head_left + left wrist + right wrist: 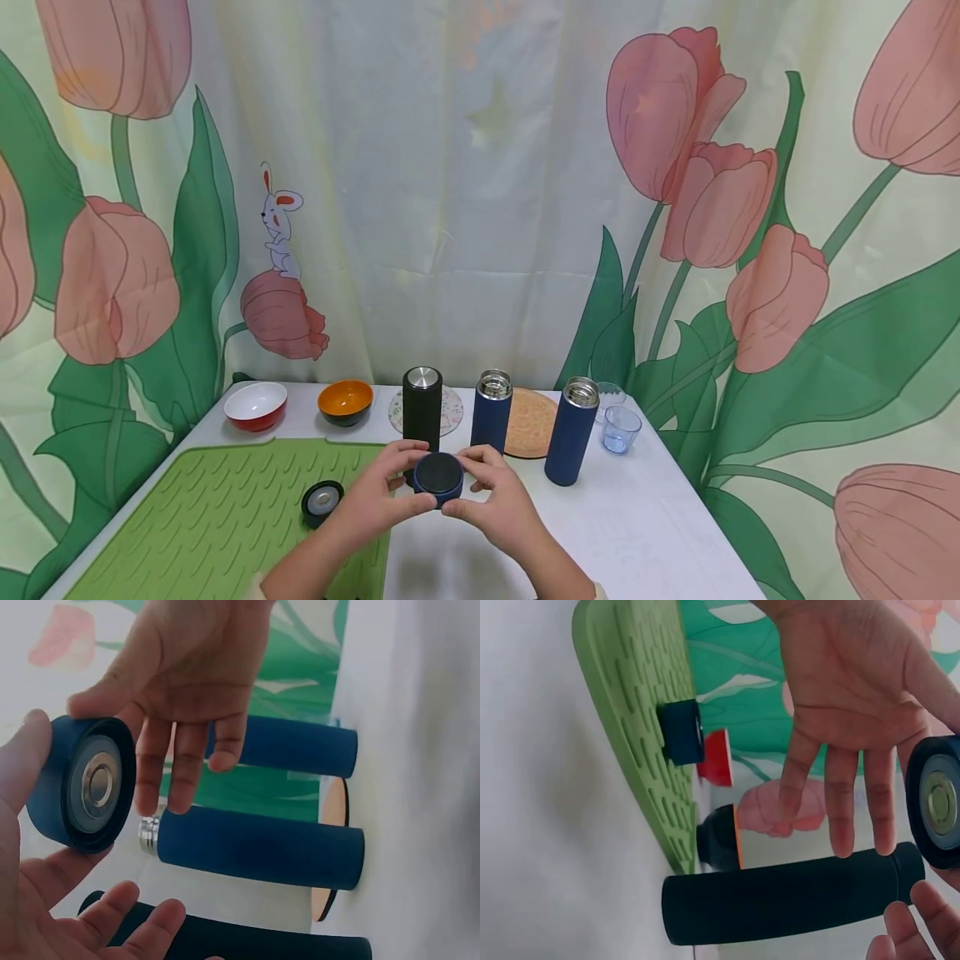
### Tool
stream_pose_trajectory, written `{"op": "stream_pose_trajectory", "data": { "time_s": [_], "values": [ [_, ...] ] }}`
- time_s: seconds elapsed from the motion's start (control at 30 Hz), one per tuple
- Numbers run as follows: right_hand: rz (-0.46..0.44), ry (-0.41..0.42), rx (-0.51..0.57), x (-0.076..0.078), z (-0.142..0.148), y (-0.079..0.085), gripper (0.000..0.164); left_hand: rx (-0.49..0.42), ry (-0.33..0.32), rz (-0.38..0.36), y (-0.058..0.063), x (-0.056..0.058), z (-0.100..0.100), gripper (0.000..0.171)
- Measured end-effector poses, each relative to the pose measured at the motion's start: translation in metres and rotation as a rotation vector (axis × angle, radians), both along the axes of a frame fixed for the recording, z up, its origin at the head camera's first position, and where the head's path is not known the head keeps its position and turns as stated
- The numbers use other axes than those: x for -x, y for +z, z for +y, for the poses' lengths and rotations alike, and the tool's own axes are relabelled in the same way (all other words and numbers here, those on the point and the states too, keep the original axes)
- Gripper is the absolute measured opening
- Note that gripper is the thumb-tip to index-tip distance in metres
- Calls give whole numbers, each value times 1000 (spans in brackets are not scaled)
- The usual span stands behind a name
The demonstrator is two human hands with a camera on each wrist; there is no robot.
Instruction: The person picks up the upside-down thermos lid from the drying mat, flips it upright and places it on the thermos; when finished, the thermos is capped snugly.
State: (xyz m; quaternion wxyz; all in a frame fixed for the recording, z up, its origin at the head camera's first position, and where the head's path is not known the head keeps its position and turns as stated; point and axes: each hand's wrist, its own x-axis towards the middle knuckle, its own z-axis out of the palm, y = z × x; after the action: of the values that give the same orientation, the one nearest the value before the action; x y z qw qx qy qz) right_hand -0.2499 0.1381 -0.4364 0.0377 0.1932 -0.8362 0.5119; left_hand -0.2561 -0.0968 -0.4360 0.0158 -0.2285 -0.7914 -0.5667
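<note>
Blue lid (438,475) | held: left hand (379,492), right hand (501,500) | black bottle (422,412) behind

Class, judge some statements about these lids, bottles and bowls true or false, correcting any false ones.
1. The left hand and right hand hold the blue lid. True.
2. Three bottles stand open. False: the two blue bottles do; the black bottle is capped.
3. Another lid lies underside up on the green mat. True.
4. Both bowls rest on that mat. False: the red bowl and orange bowl stand on the table beyond it.
</note>
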Motion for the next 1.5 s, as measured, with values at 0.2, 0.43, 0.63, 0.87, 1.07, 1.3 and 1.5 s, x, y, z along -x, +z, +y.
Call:
{"op": "stream_pose_trajectory", "data": {
  "time_s": [0.2, 0.43, 0.63, 0.87, 1.07, 1.3, 1.5],
  "values": [
    [-15, 26, 10, 1, 2, -2, 54, 87, 9, 38, -4, 0, 4, 52],
    [58, -326, 193, 32, 18, -11, 48, 109, 131, 15, -3, -4, 8, 56],
    [-74, -476, 38, 78, 32, -24, 94, 83, 162, 16, -2, -3, 21, 54],
    [-87, -448, -18, 104, 35, -41, 96, 83, 151, 34, 2, 10, 47, 59],
    [-40, -469, -25, 114, 39, -45, 71, -18, 172, 43, 14, 27, 73, 63],
    [-7, -453, -44, 116, 42, -46, 51, -116, 237, 93, 31, 54, 108, 66],
    [-75, -458, -35, 112, 41, -48, 71, -106, 332, 103, 39, 79, 131, 69]
  ]
}}
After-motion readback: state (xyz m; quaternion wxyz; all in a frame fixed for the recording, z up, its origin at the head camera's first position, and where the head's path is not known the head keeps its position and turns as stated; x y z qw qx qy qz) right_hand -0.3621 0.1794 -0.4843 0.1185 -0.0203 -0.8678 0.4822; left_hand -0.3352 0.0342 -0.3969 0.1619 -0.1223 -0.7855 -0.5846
